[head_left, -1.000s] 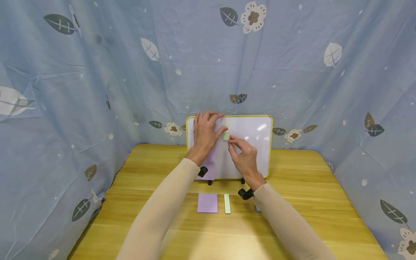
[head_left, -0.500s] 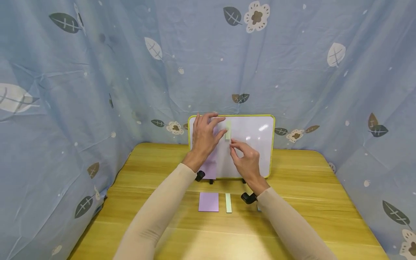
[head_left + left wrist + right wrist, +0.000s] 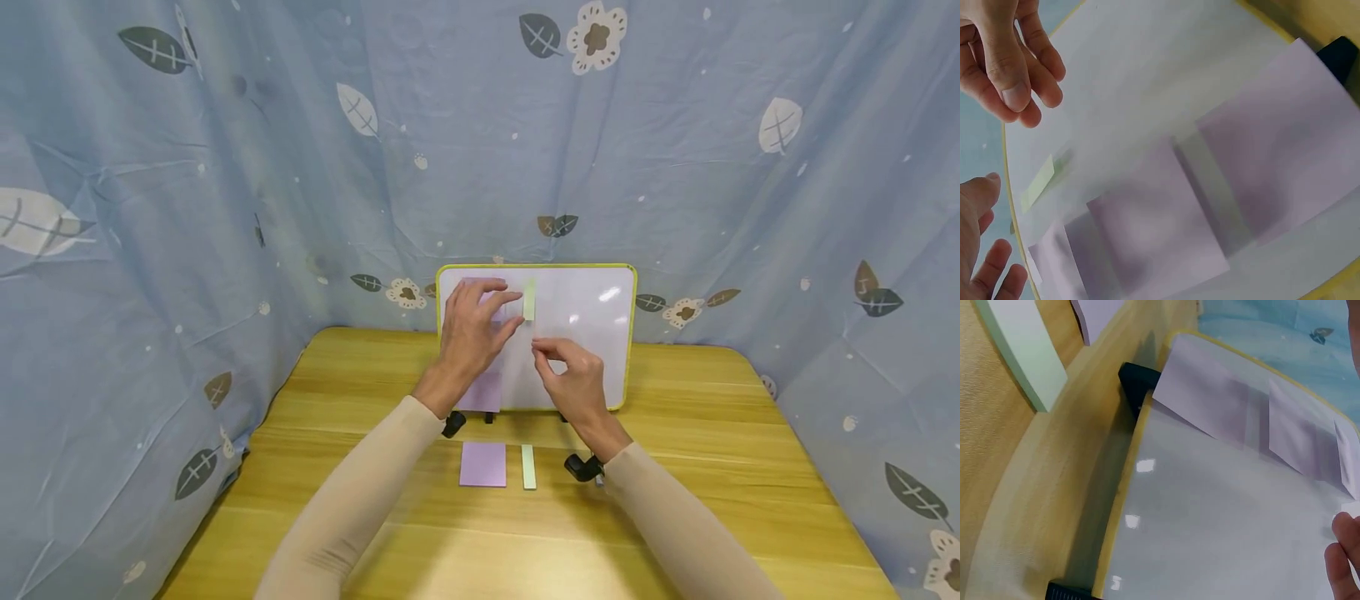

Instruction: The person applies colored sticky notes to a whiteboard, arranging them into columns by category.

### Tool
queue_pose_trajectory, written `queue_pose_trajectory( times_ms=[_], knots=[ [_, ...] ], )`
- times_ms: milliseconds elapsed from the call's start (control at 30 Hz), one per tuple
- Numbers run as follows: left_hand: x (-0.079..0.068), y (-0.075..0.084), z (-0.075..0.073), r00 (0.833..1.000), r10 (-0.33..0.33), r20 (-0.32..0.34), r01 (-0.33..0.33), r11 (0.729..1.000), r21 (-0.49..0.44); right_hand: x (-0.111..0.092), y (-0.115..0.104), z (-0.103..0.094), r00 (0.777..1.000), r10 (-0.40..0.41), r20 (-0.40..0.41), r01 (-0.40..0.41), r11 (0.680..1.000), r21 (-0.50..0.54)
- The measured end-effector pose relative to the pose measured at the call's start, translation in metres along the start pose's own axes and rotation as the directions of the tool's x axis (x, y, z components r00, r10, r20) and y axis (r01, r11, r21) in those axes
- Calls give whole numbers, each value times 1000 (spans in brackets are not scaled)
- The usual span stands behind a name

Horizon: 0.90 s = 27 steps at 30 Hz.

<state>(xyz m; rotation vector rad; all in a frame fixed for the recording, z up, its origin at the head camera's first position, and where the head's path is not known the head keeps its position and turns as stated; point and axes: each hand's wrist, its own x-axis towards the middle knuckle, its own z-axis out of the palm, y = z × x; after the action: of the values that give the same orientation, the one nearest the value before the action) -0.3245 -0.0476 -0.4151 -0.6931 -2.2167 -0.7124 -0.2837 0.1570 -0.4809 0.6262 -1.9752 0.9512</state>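
A pale green sticky strip [image 3: 529, 300] hangs on the upper middle of the whiteboard [image 3: 570, 292]. My left hand [image 3: 474, 329] is beside it, fingers spread and lightly bent, in front of purple sticky notes on the board's left side. In the left wrist view, a middle purple note [image 3: 1160, 219] and a lower purple note [image 3: 1285, 144] stand in a column, the top one partly behind the left fingers. My right hand [image 3: 577, 375] is below the strip, thumb and fingertips brought together with nothing showing between them; the strip [image 3: 1039, 185] is apart from them.
On the wooden table [image 3: 375, 383] before the board lie a purple sticky-note pad [image 3: 483, 464] and a narrow pale green pad [image 3: 528, 467]. Black feet [image 3: 1138, 384] support the yellow-edged board. A patterned blue curtain [image 3: 465, 167] surrounds the table.
My right fingertips have drawn down from the green strip's lower end. My left hand has lowered slightly, uncovering part of the upper purple note. The strip stays on the board.
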Motion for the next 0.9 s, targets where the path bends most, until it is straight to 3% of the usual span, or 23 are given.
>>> queue_pose_trajectory(
  times_ms=[300,667,900],
  knots=[
    [-22,4,-6,998,25,60,-24,1000,-13,-10,-4,-7,999,9,40,-9,1000,-10],
    [-49,1,-7,994,78,80,-79,997,10,-23,-5,-15,991,11,136,-7,1000,-28],
    [-66,-1,-8,984,90,153,-89,996,-14,-36,-6,-21,979,11,205,-4,999,-35]
  ],
)
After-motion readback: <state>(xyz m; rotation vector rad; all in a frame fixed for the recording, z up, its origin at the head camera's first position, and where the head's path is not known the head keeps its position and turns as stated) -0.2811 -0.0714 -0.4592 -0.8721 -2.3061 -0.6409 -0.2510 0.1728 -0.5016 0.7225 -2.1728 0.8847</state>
